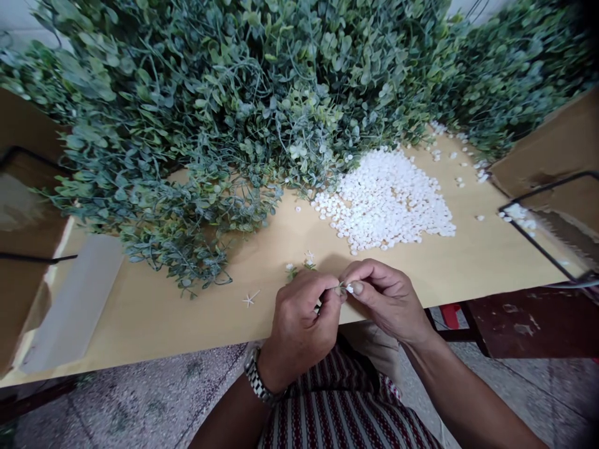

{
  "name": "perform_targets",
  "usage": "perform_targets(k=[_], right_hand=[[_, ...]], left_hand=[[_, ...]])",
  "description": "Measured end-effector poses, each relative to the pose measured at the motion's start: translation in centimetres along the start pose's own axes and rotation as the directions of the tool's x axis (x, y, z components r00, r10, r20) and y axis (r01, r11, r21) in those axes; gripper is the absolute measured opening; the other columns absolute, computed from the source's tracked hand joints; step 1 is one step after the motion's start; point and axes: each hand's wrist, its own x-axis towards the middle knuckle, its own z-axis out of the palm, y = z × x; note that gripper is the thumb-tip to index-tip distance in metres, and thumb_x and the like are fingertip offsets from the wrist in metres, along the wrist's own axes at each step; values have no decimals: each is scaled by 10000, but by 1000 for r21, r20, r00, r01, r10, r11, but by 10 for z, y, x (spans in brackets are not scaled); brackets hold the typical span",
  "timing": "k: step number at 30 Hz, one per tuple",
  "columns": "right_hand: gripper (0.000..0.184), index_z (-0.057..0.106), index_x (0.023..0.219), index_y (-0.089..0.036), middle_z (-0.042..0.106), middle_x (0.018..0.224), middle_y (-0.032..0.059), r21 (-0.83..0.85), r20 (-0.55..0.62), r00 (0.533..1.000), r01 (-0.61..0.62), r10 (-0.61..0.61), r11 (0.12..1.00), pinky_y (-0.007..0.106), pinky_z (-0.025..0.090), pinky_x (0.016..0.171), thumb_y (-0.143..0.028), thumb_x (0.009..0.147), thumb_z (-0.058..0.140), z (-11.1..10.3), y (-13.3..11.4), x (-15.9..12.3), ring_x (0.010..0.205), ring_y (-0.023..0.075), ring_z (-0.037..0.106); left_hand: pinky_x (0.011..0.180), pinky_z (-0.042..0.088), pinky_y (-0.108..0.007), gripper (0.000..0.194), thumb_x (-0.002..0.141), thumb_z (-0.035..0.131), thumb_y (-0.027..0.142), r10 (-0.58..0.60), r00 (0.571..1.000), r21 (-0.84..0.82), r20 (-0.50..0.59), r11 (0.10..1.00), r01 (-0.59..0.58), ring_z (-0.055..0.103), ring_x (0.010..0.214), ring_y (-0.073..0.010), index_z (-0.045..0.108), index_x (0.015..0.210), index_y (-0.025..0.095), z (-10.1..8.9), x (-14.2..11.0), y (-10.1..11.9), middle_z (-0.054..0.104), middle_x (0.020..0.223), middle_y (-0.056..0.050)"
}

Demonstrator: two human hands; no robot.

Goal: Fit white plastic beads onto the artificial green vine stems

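Observation:
My left hand (299, 324) and my right hand (386, 296) meet at the front edge of a tan table (154, 312). Both pinch at one spot, where a small green sprig with tiny white bits (299, 267) pokes out from behind my left fingers. Between my right thumb and fingertip sits a small white bead (349, 288). A heap of the same white beads (388, 199) lies just beyond my hands. A metal watch (256, 379) circles my left wrist.
A big mound of artificial green foliage (243, 106) covers the back of the table. A small white star-shaped piece (250, 300) lies left of my hands. Cardboard boxes with black wire frames stand at the left (23, 212) and right (552, 187). A white strip (79, 299) lies at the left.

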Motion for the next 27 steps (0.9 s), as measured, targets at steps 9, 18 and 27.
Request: perform_targets(k=[9, 18, 27], right_hand=[[70, 644, 764, -205, 642, 648, -19, -31, -77, 997, 24, -26, 999, 207, 458, 596, -240, 824, 634, 5, -3, -1, 611, 89, 573], [47, 647, 773, -214, 648, 678, -22, -13, -36, 999, 20, -20, 1000, 212, 455, 615, -226, 818, 641, 1, -1, 0, 636, 87, 577], [74, 623, 750, -198, 630, 638, -17, -111, -74, 994, 72, -81, 991, 223, 460, 574, -202, 824, 618, 6, -4, -1, 604, 97, 569]], left_hand=[[561, 438, -223, 152, 809, 501, 58, 25, 999, -7, -27, 1000, -26, 529, 574, -95, 571, 704, 142, 4, 2, 0, 595, 617, -9], [550, 437, -212, 142, 807, 506, 62, 13, 999, -28, -45, 1000, -14, 529, 573, -92, 571, 721, 154, 5, 0, -2, 596, 624, -5], [556, 443, -213, 147, 811, 499, 71, 16, 999, -15, -50, 1000, -17, 529, 571, -92, 568, 713, 157, 6, 0, -4, 594, 614, -1]])
